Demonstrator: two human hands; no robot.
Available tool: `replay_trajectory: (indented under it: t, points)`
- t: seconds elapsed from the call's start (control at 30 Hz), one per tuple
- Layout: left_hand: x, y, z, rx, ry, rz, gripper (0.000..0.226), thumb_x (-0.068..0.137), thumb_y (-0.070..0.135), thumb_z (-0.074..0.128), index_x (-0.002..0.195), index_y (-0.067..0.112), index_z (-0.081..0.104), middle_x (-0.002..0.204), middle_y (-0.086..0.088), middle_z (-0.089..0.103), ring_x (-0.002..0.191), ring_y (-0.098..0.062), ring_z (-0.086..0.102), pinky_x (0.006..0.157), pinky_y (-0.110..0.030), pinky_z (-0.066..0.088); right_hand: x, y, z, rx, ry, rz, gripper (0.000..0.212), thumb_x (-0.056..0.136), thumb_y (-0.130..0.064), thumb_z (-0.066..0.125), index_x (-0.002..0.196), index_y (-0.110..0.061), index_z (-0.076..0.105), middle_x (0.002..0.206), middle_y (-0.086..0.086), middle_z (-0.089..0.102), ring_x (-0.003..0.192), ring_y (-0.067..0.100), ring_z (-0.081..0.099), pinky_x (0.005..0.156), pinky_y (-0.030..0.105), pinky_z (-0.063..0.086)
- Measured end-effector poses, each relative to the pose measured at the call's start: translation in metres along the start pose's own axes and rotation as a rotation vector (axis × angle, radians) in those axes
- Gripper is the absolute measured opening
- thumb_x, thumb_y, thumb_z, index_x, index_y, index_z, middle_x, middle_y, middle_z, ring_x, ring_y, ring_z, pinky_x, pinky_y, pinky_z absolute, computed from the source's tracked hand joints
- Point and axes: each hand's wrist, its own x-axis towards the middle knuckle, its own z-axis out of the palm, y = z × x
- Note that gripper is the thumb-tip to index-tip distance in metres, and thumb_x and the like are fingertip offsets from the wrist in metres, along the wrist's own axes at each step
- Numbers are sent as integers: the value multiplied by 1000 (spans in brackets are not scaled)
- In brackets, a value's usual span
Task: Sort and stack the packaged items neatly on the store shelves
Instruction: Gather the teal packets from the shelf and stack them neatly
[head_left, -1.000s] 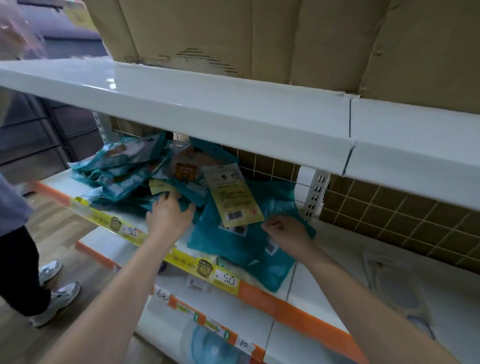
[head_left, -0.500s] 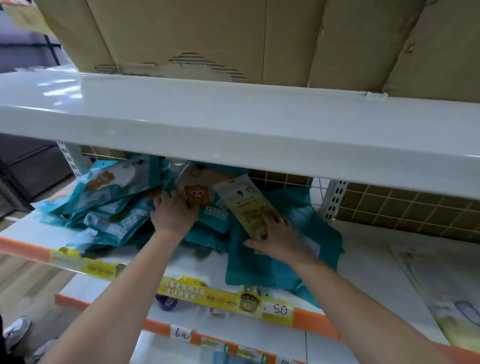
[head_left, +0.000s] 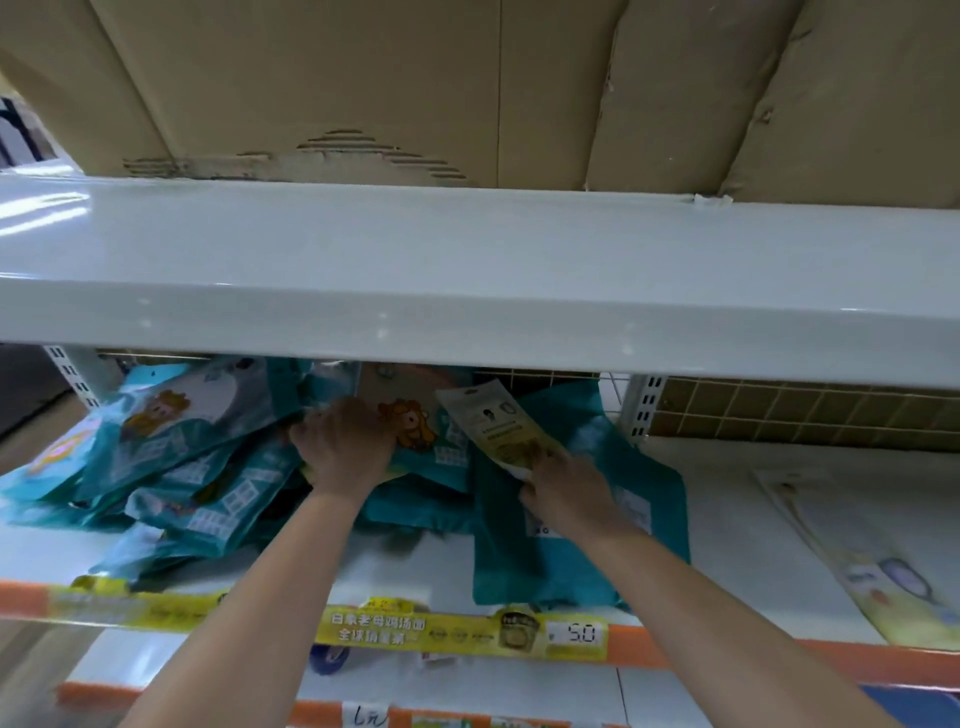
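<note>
While both bare arms reach under the white upper shelf, the left hand lies on a teal packet with a cartoon lion, fingers curled over its top edge and gripping it. Just right of it, the right hand pinches the near end of one pale yellow packet, which slants up and away toward the far left; the fingers fold round its lower edge. Under that hand one flat teal packet lies face down on the white middle shelf, reaching almost to the near edge. At the left a loose heap of teal packets sprawls, overlapping and tilted; their exact number cannot be told, though at least six show. At the far right one pale printed packet lies flat, well apart from the hands. Along the near shelf edge runs an orange strip with one yellow price label reading 5.0. Above, brown cardboard boxes stand on the upper shelf.
</note>
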Motion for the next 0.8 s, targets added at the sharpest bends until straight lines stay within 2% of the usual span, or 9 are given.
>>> replay_trajectory:
  t: [0.07,0.17,0.3,0.37,0.43,0.53,0.63,0.73,0.8]
  points:
    - [5,4,-3,-152,-95,-43,44,86,51,60,83,7,64,86,-12,65,86,-31,64,68,-29,32,3,0,2,23,-62,88,27,91,-21,54,114,-9,58,118,12,60,106,30,59,80,32,48]
    - [4,12,-6,-581,-228,-109,24,88,31,59,84,8,53,79,-6,55,80,-27,56,63,-30,34,4,8,5,4,-35,97,28,93,-8,47,119,-9,56,120,13,60,106,30,61,81,35,51]
    - [-15,24,-16,-891,-111,-184,13,89,15,54,87,7,44,72,-1,46,70,-21,45,55,-31,31,-2,25,2,195,167,103,26,100,-15,37,119,-15,55,107,10,64,92,28,65,68,32,49]
    - [-25,26,-22,-950,6,-221,15,91,16,54,88,8,41,72,-3,44,75,-22,44,57,-33,23,-9,33,-2,380,267,181,27,103,-22,35,116,-16,58,101,9,67,87,28,66,64,28,44]
    - [-34,28,-28,-1002,84,-283,13,92,15,53,90,11,41,75,1,45,82,-19,44,59,-24,21,-19,40,-7,545,359,218,30,103,-26,37,121,-14,58,101,10,67,89,29,65,65,28,43]
    - [-45,35,-30,-1128,92,-336,8,94,13,51,101,13,46,96,-1,54,93,-17,45,63,-16,24,-34,57,-18,798,439,263,26,101,-25,43,113,-8,58,101,14,66,90,30,63,66,30,44]
    - [-57,51,-21,-1306,-4,-383,38,88,4,51,126,4,45,124,-14,56,106,-28,55,81,-32,44,-49,82,-24,1058,385,378,14,98,-19,46,98,-9,56,93,10,63,88,26,60,69,30,43]
    - [-80,72,-4,-1406,-147,-424,40,83,3,52,120,17,52,116,-13,63,93,-25,60,78,-35,51,-66,114,-22,1197,338,499,13,96,-16,48,101,-10,58,97,16,64,95,34,60,74,35,43]
    - [-100,89,6,-1393,-236,-454,41,82,11,56,121,22,52,118,-12,64,99,-30,62,89,-47,52,-82,137,-22,1305,288,584,16,96,-14,48,108,-11,58,97,14,63,90,32,59,69,32,42]
